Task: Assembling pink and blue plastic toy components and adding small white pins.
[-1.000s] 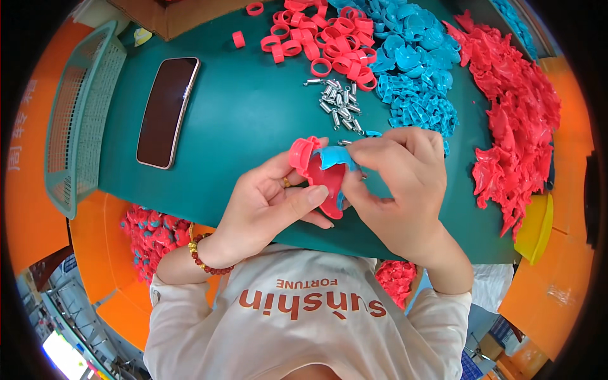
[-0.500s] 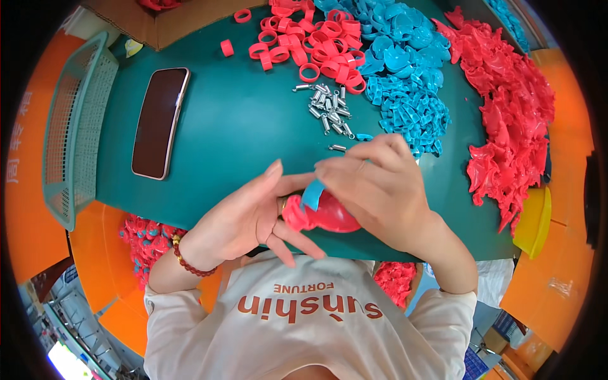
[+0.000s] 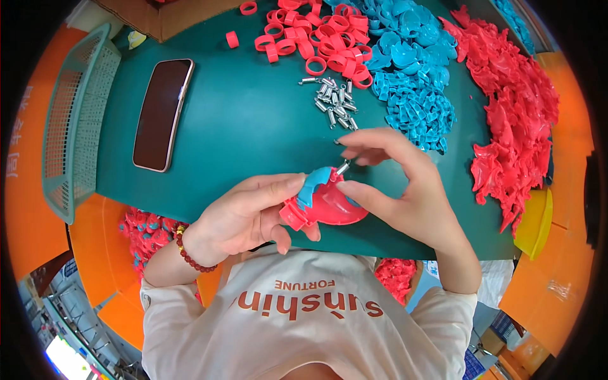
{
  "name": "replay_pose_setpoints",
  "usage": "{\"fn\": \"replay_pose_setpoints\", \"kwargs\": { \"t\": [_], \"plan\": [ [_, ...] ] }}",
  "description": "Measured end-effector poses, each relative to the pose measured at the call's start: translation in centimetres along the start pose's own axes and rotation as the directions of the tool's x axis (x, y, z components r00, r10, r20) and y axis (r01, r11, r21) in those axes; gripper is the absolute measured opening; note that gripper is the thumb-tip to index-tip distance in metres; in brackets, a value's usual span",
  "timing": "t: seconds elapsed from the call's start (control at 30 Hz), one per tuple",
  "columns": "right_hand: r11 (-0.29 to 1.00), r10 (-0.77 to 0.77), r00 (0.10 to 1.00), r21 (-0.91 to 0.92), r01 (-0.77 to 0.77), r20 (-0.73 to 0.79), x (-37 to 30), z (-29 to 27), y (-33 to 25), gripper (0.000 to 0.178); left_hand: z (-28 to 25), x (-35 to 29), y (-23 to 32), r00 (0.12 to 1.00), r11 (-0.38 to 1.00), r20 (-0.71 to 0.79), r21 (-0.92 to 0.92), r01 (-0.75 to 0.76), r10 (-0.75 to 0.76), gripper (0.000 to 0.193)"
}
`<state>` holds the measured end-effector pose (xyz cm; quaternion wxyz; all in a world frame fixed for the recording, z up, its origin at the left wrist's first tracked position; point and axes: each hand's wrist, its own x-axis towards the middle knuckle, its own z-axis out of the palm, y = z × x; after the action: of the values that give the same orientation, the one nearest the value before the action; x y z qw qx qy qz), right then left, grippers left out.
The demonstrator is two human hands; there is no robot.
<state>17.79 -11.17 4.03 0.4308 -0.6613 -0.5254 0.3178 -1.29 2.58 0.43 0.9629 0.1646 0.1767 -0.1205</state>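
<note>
My left hand (image 3: 250, 209) is closed on a hollow red plastic part (image 3: 326, 209) with a collar-like end, held just above the table's near edge. A curved blue plastic piece (image 3: 313, 183) lies along its upper side, under my left thumb. From the top of the red part a small metal coil spring (image 3: 342, 168) sticks up. My right hand (image 3: 405, 183) is open, thumb against the red part and index finger lifted apart beyond the spring. Near that fingertip, another small spring (image 3: 337, 142) is partly hidden.
Loose springs (image 3: 335, 101) lie beyond my hands, with red rings (image 3: 316, 38) behind. Blue pieces (image 3: 415, 117) and a long heap of red parts (image 3: 516, 133) fill the right side. A phone (image 3: 163, 114) and a green basket (image 3: 79, 126) stand left.
My right hand has opened, its index finger lifting away from the red part. My left thumb now presses on the blue piece. The spring on top has come into sight.
</note>
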Motion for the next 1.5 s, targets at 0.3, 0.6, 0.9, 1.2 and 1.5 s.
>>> {"fn": "replay_pose_setpoints", "kwargs": {
  "t": [0.3,0.6,0.9,1.2,1.5],
  "plan": [
    [0.940,-0.286,0.958,-0.202,0.276,-0.023,-0.8,0.1,0.2,0.028,1.1,0.7,-0.5,0.993,0.975,-0.021,0.195,-0.107,0.114,0.050],
    [0.685,-0.243,0.851,-0.704,-0.189,-0.465,2.9,-12.5,8.7,0.018,-0.1,1.0,-0.6,0.987,0.972,0.088,0.185,-0.145,0.131,0.051],
    [0.624,-0.153,0.721,-0.632,-0.460,-0.676,5.4,-16.7,11.0,0.033,0.2,0.7,-0.8,0.963,0.948,0.066,0.169,-0.271,0.263,0.055],
    [0.552,0.122,0.887,-0.712,-0.434,-0.445,-4.1,-18.4,5.8,0.019,-0.8,0.6,-0.8,0.951,0.942,0.020,0.132,-0.310,0.310,0.055],
    [0.255,0.133,0.874,-0.836,-0.485,-0.467,-9.2,-11.5,4.0,0.015,-1.0,0.7,-1.2,0.947,0.944,0.067,0.083,-0.320,0.315,0.056]
  ]
}}
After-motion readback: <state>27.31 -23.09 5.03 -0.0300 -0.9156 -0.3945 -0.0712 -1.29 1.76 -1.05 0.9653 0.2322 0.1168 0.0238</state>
